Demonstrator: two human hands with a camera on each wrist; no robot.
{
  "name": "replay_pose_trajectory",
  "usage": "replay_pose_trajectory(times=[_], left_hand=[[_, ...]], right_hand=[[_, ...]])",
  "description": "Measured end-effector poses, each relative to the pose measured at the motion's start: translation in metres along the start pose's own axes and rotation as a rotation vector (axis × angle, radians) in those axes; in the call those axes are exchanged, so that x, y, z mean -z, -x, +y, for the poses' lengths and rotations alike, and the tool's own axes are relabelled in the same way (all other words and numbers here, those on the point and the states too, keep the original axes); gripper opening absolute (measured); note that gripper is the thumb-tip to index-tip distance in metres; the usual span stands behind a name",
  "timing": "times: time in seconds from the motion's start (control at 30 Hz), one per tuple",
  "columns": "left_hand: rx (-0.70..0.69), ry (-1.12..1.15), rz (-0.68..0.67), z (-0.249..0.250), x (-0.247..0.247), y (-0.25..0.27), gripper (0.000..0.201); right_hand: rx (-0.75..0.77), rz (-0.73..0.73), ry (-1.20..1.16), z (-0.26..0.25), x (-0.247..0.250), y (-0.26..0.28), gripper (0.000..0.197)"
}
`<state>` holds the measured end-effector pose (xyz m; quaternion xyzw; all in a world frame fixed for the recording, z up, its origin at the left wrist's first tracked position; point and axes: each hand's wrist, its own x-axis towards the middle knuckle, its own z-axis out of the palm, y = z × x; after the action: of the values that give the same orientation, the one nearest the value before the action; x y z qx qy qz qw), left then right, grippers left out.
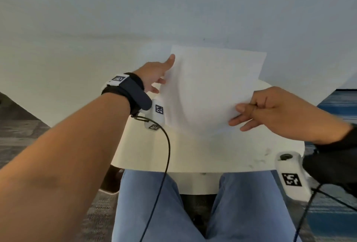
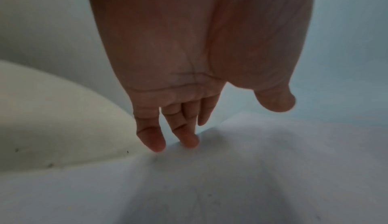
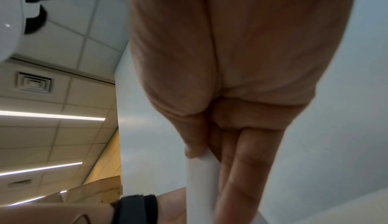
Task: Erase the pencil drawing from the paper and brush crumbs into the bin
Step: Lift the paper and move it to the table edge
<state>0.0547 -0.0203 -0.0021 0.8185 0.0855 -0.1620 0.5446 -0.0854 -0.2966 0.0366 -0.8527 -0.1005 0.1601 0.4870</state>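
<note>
nearest the camera, blue-jeaned knees (image 1: 154, 212) sit under a pale table (image 1: 193, 156). just right of them a white wrist camera (image 1: 291, 179) carries a black-and-white square code marker, no readable words. above the table, the right hand (image 1: 278, 112) pinches the paper (image 1: 208, 91) at its right edge between thumb and fingers. farther off, the left hand (image 1: 154, 75) lies spread with straight fingers at the sheet's left edge; its band (image 1: 123, 85) shows another code marker. no writing is legible on the sheet.

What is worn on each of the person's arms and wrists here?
Left wrist: a black strap with white camera housings bearing black square-code markers, a black cable trailing down; forearm bare. Right arm: black sleeve, a white marker-tagged camera unit, black cable.
</note>
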Motion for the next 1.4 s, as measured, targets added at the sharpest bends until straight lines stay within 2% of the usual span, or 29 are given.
replay_pose_trajectory(times=[0.03,0.13,0.17,0.23,0.4,0.47,0.6,0.77,0.9,1.0,1.1,1.17,1.3,1.4], left_hand=[[0.006,0.075,-0.024,-0.003,0.002,-0.004,0.05],[-0.055,0.114,-0.096,-0.016,0.009,-0.014,0.011],[-0.087,0.127,-0.09,-0.019,0.012,-0.015,0.008],[-0.158,0.164,-0.043,-0.019,0.022,-0.014,0.016],[-0.382,0.223,0.088,-0.006,0.051,0.012,0.017],[-0.438,0.211,0.119,-0.006,0.055,0.023,0.019],[-0.41,0.034,0.114,-0.025,0.043,0.033,0.013],[-0.449,0.056,0.169,-0.028,0.041,0.044,0.013],[-0.447,-0.103,0.181,-0.031,0.034,0.053,0.005],[-0.501,-0.066,0.237,-0.026,0.033,0.057,0.016],[-0.468,-0.183,0.171,-0.032,0.022,0.061,0.005],[-0.446,-0.143,0.177,-0.037,0.016,0.066,0.009],[-0.456,-0.067,0.248,-0.038,0.015,0.066,0.004],[-0.447,-0.123,0.222,-0.042,0.008,0.073,0.017]], right_hand=[[-0.003,0.01,0.008,0.003,0.001,-0.001,0.022],[-0.048,0.052,0.037,0.013,0.003,-0.001,0.029],[-0.059,0.075,0.059,0.016,0.003,0.0,0.028],[-0.073,0.138,0.129,0.018,0.004,0.003,0.026],[-0.015,0.426,0.178,0.014,0.012,0.015,0.031],[0.007,0.471,0.204,0.017,0.011,0.017,0.033],[-0.099,0.375,0.342,0.029,-0.006,0.012,0.033],[-0.003,0.457,0.268,0.026,-0.004,0.018,0.035],[-0.073,0.401,0.341,0.026,-0.011,0.024,0.033],[0.003,0.521,0.248,0.023,-0.002,0.027,0.032],[-0.044,0.446,0.3,0.031,-0.003,0.023,0.034],[-0.088,0.411,0.352,0.033,-0.004,0.023,0.034],[0.0,0.486,0.253,0.033,0.003,0.025,0.034],[-0.034,0.418,0.319,0.039,-0.001,0.026,0.037]])
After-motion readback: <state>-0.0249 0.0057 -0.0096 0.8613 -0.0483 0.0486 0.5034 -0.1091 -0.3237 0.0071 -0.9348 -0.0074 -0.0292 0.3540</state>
